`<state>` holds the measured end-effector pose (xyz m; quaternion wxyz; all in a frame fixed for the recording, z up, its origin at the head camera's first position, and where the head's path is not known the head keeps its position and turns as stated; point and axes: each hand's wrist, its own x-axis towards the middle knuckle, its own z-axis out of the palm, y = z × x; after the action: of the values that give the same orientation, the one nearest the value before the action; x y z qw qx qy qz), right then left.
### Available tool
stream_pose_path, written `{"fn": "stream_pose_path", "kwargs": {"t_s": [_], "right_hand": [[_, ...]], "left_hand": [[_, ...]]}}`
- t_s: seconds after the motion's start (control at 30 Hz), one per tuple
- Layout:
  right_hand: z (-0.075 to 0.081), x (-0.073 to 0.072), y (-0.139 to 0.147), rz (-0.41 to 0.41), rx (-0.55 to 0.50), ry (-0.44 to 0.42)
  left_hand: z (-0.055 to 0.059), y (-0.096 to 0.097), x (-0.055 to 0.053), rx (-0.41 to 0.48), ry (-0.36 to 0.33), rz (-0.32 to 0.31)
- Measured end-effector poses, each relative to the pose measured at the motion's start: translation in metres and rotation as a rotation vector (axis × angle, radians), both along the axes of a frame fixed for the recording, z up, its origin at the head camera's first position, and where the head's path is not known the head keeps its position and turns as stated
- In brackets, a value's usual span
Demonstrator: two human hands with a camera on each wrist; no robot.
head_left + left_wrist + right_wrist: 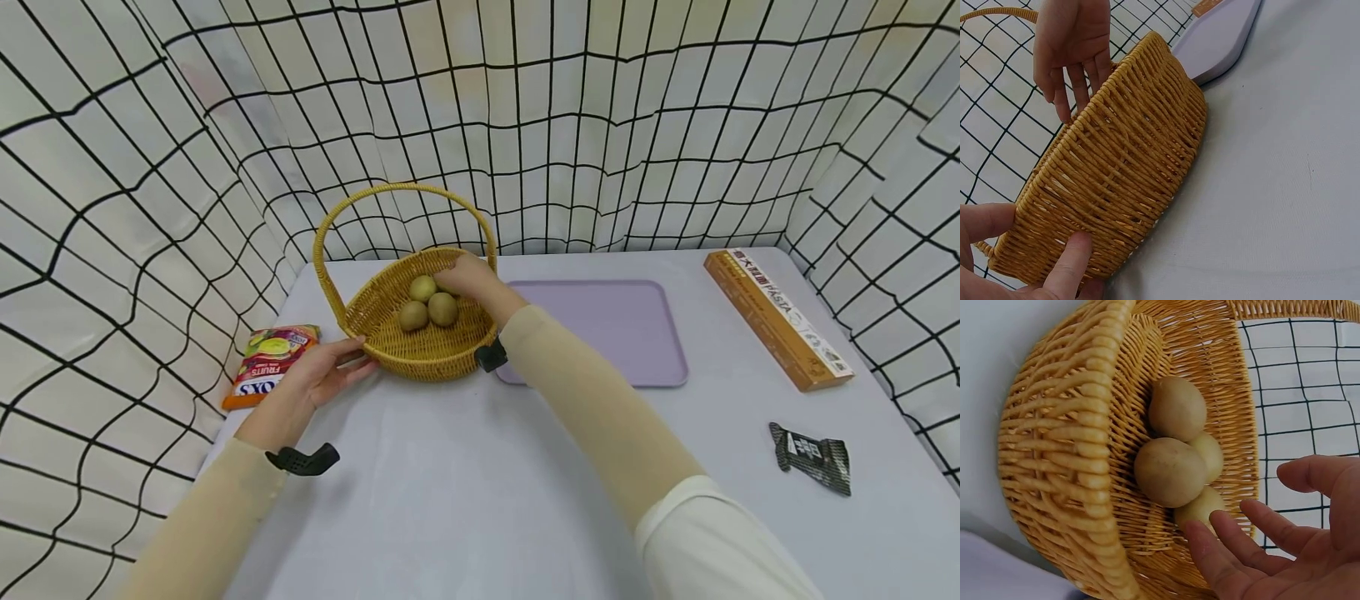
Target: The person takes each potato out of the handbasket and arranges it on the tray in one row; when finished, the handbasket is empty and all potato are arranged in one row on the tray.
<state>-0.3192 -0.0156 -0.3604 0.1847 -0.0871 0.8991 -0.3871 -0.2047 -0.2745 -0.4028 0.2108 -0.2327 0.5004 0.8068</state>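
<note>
A golden wicker basket (pixel 427 368) with a tall arched handle stands at the back left of the table. Inside lie several round, yellow-brown fruits (pixel 1170 472), bunched together. My left hand (pixel 318 371) holds the basket's near left side; in the left wrist view its thumb is at the rim and a finger (pixel 1072 265) presses the woven outer wall. My right hand (pixel 471 279) reaches over the rim into the basket. Its fingers are spread and loosely bent, with fingertips (pixel 1200 534) right at the rearmost fruit in the right wrist view.
A lilac tray (pixel 667 375) lies right of the basket, partly behind my right forearm. Farther right are a pasta box (pixel 780 321) and a small black wrapped packet (pixel 812 457). A red and orange candy bag (pixel 273 362) lies left of the basket. Black netting surrounds the table.
</note>
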Motion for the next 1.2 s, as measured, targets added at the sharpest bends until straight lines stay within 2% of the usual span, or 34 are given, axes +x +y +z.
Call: {"fn": "stream_pose_path", "kwargs": {"t_s": [0.4, 0.6, 0.7, 0.83, 1.0, 1.2], "right_hand": [[-0.002, 0.009, 0.002, -0.07, -0.084, -0.134], [-0.007, 0.009, -0.001, -0.152, -0.212, -0.302], [-0.01, 0.011, -0.001, -0.185, -0.24, -0.357], [-0.012, 0.013, -0.003, -0.209, -0.303, -0.375], [-0.016, 0.014, -0.007, -0.247, -0.402, -0.44], [-0.027, 0.011, -0.014, -0.312, -0.427, -0.478]], "left_hand": [[0.001, -0.003, 0.003, -0.005, 0.002, 0.006], [0.002, -0.003, 0.003, 0.0, -0.006, 0.018], [0.002, -0.001, 0.002, -0.001, -0.01, 0.017], [0.002, -0.002, 0.003, -0.009, -0.016, 0.022], [0.003, -0.002, 0.003, -0.03, -0.016, 0.017], [0.0, -0.001, 0.002, -0.026, -0.006, 0.022]]}}
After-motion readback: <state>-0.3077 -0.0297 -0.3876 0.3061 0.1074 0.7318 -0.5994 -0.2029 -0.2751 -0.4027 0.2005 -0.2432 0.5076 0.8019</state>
